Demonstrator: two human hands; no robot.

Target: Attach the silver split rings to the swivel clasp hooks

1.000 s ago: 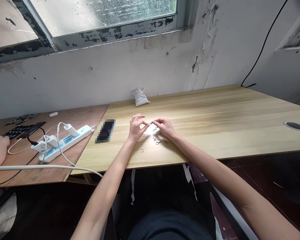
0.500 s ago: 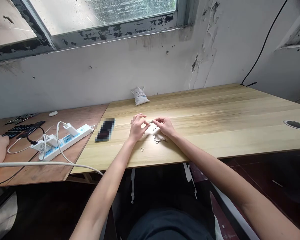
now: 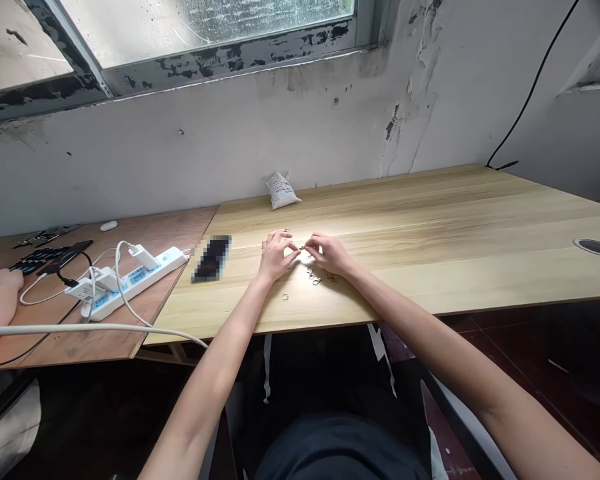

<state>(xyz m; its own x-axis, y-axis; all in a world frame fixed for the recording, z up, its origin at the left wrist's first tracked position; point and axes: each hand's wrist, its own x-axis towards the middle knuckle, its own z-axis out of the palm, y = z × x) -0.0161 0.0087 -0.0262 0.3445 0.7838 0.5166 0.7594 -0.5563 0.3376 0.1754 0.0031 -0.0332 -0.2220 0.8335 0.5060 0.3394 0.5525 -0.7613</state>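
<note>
Over the pale wooden tabletop, my left hand and my right hand meet almost fingertip to fingertip. Thumb and forefinger of each hand pinch a small metal clasp, mostly covered by the fingers. My left hand's other fingers are raised and curved. Several metal clasps lie loose just below my right hand. A thin metal ring rests nearer the front edge, and another ring lies beyond my left hand.
A white printed packet stands by the wall. Left of my hands lies a blurred-out dark phone-like object. Further left, a white power strip with plugs and cables sits on a browner board, near another person's hand. A round inset is at right.
My right hand's fingers have shifted slightly around the small clasp, and both hands remain together in nearly the same place. The view has moved very slightly.
</note>
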